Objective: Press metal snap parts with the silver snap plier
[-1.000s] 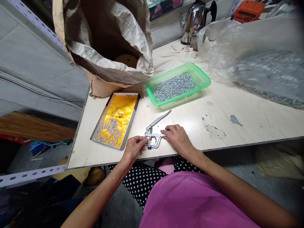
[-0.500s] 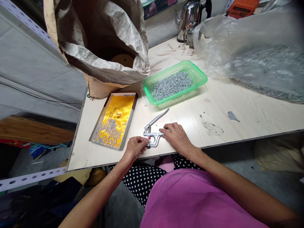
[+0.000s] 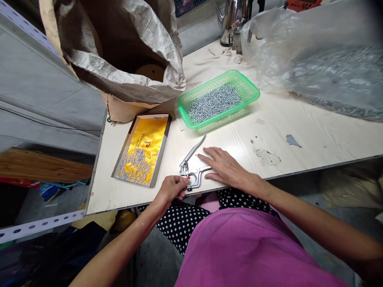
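At the counter (image 3: 299, 131) edge your left hand (image 3: 172, 188) pinches closed on the pliers (image 3: 195, 171), your right hand (image 3: 223, 167) lies open on their handle; few metal pieces (image 3: 136, 165) sit in the yellow tray (image 3: 152, 133), the green basket (image 3: 253, 92) is full

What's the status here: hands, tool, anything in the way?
Left hand curled at head of pliers, grip unclear. Right hand flat, open, fingers on lower handle. Pliers lie near table edge, handles apart. Nothing between hands and tool.
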`<action>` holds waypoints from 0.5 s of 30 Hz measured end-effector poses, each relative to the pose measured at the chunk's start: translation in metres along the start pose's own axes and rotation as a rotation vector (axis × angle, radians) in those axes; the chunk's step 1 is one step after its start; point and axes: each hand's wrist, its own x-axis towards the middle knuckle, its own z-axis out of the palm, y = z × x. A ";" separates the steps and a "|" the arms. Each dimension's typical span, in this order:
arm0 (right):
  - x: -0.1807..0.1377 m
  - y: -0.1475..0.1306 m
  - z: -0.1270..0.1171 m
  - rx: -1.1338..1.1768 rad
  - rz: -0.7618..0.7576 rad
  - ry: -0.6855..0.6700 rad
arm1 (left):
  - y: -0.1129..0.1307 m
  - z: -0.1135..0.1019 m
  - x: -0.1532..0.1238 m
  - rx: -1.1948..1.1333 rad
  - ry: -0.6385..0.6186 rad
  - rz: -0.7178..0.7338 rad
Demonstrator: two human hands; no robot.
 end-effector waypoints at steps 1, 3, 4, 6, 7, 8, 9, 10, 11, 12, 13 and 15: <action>0.004 0.006 -0.003 0.003 -0.032 -0.004 | -0.001 0.001 -0.002 -0.012 0.002 -0.006; 0.014 0.020 -0.007 0.000 -0.093 -0.033 | -0.003 0.002 -0.005 -0.028 0.006 -0.015; 0.021 0.026 -0.007 0.002 -0.125 -0.060 | -0.004 0.003 -0.006 -0.032 0.010 -0.017; 0.034 0.036 -0.007 0.011 -0.186 -0.112 | -0.005 0.004 -0.009 -0.035 0.024 -0.013; 0.040 0.039 -0.007 0.012 -0.210 -0.130 | -0.005 0.005 -0.010 -0.037 0.035 -0.010; 0.045 0.040 -0.008 0.004 -0.226 -0.145 | -0.006 0.005 -0.011 -0.039 0.043 -0.007; 0.050 0.040 -0.009 -0.012 -0.236 -0.159 | -0.006 0.006 -0.011 -0.042 0.048 -0.007; 0.053 0.038 -0.010 -0.036 -0.239 -0.175 | -0.006 0.007 -0.012 -0.044 0.052 -0.008; 0.055 0.036 -0.012 -0.064 -0.238 -0.193 | -0.005 0.007 -0.012 -0.043 0.053 -0.008; 0.056 0.034 -0.014 -0.092 -0.238 -0.213 | -0.005 0.007 -0.012 -0.041 0.053 -0.009; 0.056 0.031 -0.016 -0.117 -0.237 -0.228 | -0.005 0.007 -0.011 -0.036 0.052 -0.011; 0.054 0.026 -0.020 -0.145 -0.230 -0.239 | -0.005 0.006 -0.011 -0.020 0.046 -0.017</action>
